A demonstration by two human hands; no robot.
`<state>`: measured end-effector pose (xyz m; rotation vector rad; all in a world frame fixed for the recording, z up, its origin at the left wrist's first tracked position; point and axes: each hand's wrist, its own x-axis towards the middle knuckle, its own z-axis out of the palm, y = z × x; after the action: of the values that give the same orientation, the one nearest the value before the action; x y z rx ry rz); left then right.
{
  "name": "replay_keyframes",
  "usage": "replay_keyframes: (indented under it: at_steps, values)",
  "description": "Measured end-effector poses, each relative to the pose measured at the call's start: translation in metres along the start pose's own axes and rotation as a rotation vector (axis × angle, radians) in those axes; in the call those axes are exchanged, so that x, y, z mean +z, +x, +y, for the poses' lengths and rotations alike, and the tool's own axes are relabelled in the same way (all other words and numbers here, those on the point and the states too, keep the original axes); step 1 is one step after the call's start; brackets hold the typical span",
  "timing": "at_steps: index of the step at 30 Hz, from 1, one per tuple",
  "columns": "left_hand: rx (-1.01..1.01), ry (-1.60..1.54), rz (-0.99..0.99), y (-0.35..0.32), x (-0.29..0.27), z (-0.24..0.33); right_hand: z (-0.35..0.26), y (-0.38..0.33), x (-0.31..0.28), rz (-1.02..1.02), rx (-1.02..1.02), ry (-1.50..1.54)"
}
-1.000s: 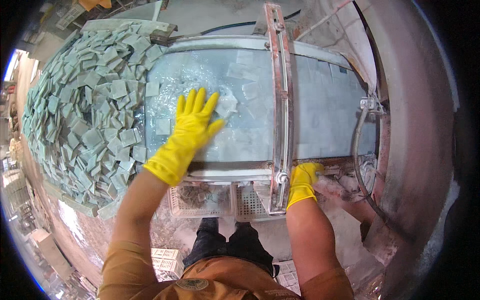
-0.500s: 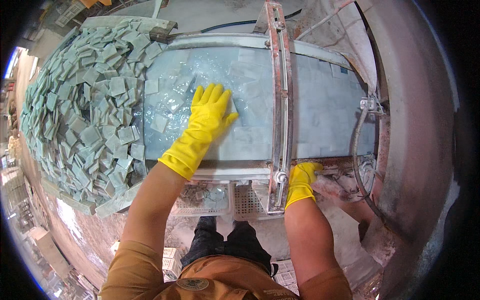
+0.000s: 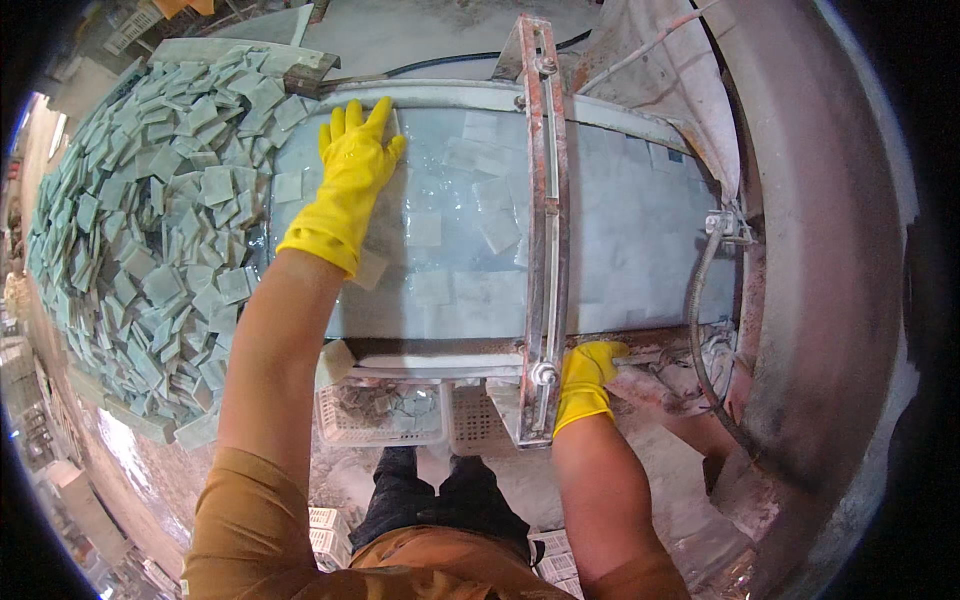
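My left hand (image 3: 357, 170), in a yellow rubber glove, lies with fingers apart over the far left part of a wet, bluish belt (image 3: 380, 300). Its fingertips reach the far metal rail (image 3: 430, 95). Flat square tiles are scattered on the belt, among them a pale tile (image 3: 424, 228) to the right of this hand. Another tile (image 3: 367, 269) shows by the glove's cuff. My right hand (image 3: 588, 378), gloved alike, has its fingers bent over the near metal rail (image 3: 440, 352), just right of a slotted crossbar (image 3: 545, 230). Its fingertips are partly hidden.
A big heap of greenish tiles (image 3: 150, 250) is at the left end. One tile (image 3: 335, 362) leans by the near rail. Below stand a white basket (image 3: 382, 436) with broken pieces and a second basket (image 3: 482, 420). A hose (image 3: 700, 310) bends down at the right.
My left hand has gone from mid-belt to the far left, reaching the far rail. Tiles on the belt lie differently. My right hand stays at the near rail, and the whole view has shifted slightly.
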<state>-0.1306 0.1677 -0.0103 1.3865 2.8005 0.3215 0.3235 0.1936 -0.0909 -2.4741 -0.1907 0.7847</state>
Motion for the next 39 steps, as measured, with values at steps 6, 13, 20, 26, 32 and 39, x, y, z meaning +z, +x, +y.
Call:
replay_keyframes:
  at_steps: [6, 13, 20, 26, 32, 39]
  values:
    - [0.219, 0.004, -0.124, -0.005, 0.005, 0.023, 0.012, 0.016, 0.001, 0.003, -0.186, -0.676]
    - [-0.040, 0.163, 0.060, -0.074, 0.007, -0.074, 0.028, 0.021, 0.004, 0.007, -0.461, -1.492]
    - [-0.233, 0.069, 0.062, -0.023, 0.029, 0.020, 0.000, -0.033, -0.009, -0.129, -0.138, -0.852]
    - [-0.107, -0.067, 0.168, -0.002, 0.052, 0.103, -0.011, -0.024, -0.008, -0.009, 0.074, 0.094]
    - [0.374, -0.289, 0.178, -0.049, 0.021, 0.079, 0.007, -0.003, 0.002, 0.078, 0.079, 0.123]
    - [0.051, -0.137, 0.178, -0.004, 0.031, -0.017, 0.012, -0.007, 0.013, 0.126, 0.077, 0.102]
